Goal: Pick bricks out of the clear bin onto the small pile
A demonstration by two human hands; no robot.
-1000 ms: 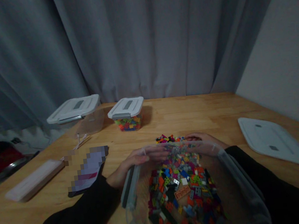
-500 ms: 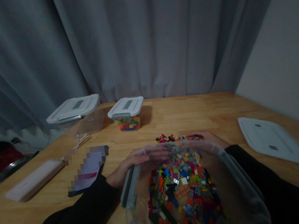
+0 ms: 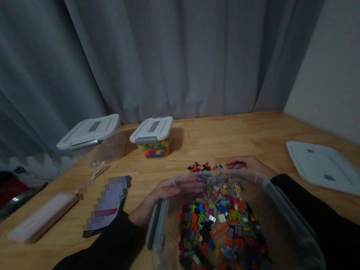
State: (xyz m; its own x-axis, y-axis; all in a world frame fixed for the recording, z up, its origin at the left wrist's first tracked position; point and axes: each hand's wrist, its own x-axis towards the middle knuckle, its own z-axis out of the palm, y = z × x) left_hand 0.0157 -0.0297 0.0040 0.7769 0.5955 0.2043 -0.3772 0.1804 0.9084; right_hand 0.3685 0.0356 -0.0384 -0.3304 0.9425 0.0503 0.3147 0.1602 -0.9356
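- The right hand has drawn back a little from behind the far rim of the clear plastic bin: a second ago most of it showed only through the wall, and now its knuckles and fingers stand clear above the rim, next to the small pile of loose bricks on the table.
- The view has crept very slightly, so the things at the left edge sit a touch further right.

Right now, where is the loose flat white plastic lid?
The loose flat white plastic lid lies on the wooden table, far right, beyond the right hand.
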